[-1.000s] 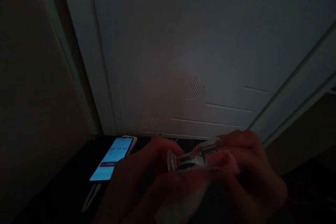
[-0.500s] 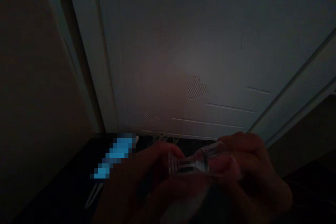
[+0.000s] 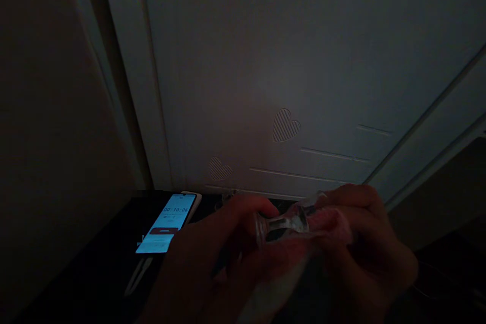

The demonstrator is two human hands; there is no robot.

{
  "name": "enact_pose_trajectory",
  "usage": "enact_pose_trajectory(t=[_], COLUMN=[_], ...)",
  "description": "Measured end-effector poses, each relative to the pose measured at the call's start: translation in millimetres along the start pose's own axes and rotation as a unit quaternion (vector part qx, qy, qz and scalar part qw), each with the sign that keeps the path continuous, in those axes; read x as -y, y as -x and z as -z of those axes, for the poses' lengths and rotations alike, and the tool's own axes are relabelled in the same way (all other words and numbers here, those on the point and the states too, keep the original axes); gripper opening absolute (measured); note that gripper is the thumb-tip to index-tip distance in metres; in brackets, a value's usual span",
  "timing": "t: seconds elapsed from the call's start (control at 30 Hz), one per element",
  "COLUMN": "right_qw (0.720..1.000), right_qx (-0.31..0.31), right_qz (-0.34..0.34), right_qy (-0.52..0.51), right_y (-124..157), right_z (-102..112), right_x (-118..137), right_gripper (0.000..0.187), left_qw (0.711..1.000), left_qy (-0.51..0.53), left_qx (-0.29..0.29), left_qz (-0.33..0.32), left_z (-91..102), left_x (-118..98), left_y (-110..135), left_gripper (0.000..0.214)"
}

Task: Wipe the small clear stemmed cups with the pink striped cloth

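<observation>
Dimly, left hand (image 3: pixel 207 248) around rimmed transparent piece (image 3: pixel 284 225), right hand (image 3: pixel 375 245) bunching pink cloth (image 3: pixel 336 224)

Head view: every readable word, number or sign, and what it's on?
"00:10:0…": phone screen, last digit blurred.
Red button and smaller screen lines: too small to read.
White panel: two striped hearts, no words.
Glass: no text readable.

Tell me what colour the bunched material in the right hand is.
The bunched material looks pink in this dim light; only the head view shows it.
</observation>
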State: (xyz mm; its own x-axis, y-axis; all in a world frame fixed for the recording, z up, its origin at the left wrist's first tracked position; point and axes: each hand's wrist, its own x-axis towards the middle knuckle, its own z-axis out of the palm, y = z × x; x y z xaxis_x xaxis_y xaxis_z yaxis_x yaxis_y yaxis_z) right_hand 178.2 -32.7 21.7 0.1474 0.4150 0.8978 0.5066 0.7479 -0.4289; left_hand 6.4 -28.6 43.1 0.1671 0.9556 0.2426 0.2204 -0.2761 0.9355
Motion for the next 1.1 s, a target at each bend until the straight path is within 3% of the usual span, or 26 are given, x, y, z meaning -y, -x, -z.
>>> enact_pose_trajectory(t=[0.27, 0.43, 0.53, 0.77, 0.87, 1.0, 1.1], right_qw=[1.0, 0.999, 0.999, 1.0, 0.998, 0.986, 0.98], right_qx=[-0.01, 0.002, 0.009, 0.023, 0.065, 0.158, 0.184], right_qz=[-0.003, -0.011, -0.017, -0.005, -0.006, -0.05, -0.071], right_qy=[0.006, 0.032, 0.025, 0.019, 0.019, 0.016, 0.026], right_y=[0.5, 0.4, 0.8, -1.0, -3.8, -5.6, -5.9], right_z=[0.2, 5.1, 6.3, 8.2, 10.8, 13.4, 15.8], right_x=[0.7, -0.2, -2.3, -3.9, -0.1, 1.2, -4.6], right_gripper=[0.015, 0.017, 0.017, 0.017, 0.02, 0.014, 0.012], left_qw=[0.995, 0.994, 0.997, 0.999, 0.999, 0.992, 0.989], left_qy=[-0.024, -0.004, -0.018, -0.029, -0.003, 0.085, 0.056], left_qx=[0.072, 0.104, 0.081, 0.01, -0.052, -0.089, -0.123], left_qz=[-0.06, -0.035, -0.001, -0.024, -0.015, -0.038, -0.062], left_z=[4.1, -3.2, -3.7, 2.2, -0.2, -4.3, -4.4], left_x=[9.2, 6.2, 2.2, 3.8, 6.1, 6.5, 5.2], left_y=[-6.3, -8.4, -8.0, -4.9, -1.4, 1.5, 0.2], left_gripper=[0.034, 0.03, 0.027, 0.019, 0.023, 0.026, 0.018])
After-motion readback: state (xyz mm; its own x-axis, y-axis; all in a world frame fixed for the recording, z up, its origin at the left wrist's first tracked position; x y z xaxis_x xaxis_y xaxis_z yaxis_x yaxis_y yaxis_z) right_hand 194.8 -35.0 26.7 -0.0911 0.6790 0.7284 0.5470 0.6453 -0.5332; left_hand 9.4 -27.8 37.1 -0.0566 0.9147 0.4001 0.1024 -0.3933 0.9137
